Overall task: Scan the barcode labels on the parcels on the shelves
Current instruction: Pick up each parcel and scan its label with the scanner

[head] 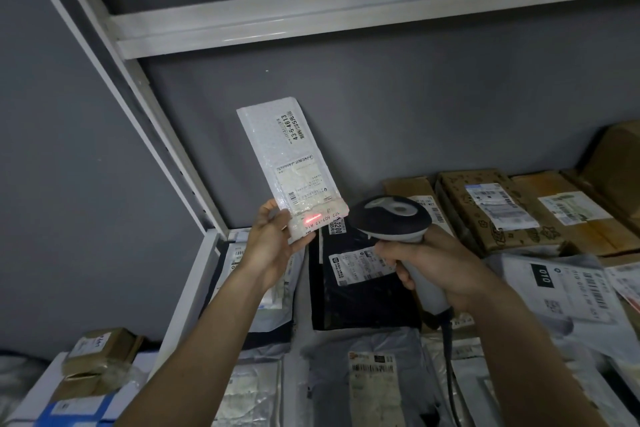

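Where the white shelf frame (pixel 214 31) spans the grey wall, parcels lie below it — a brown carton (pixel 491 208), a black mailer (pixel 356 284). White bubble mailer (pixel 287 166): raised upright above the black mailer, lower edge pinched by the left hand (pixel 273 239). Scanner (pixel 391 215): just right of that edge, handle gripped by the right hand (pixel 440 267). Red scan line (pixel 312 218) — on the mailer's bottom label.

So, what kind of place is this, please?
Probably a parcel depot or pickup storeroom: metal shelving stacked with labelled cardboard boxes and mailer bags, and a handheld barcode scanner aimed at a white parcel.
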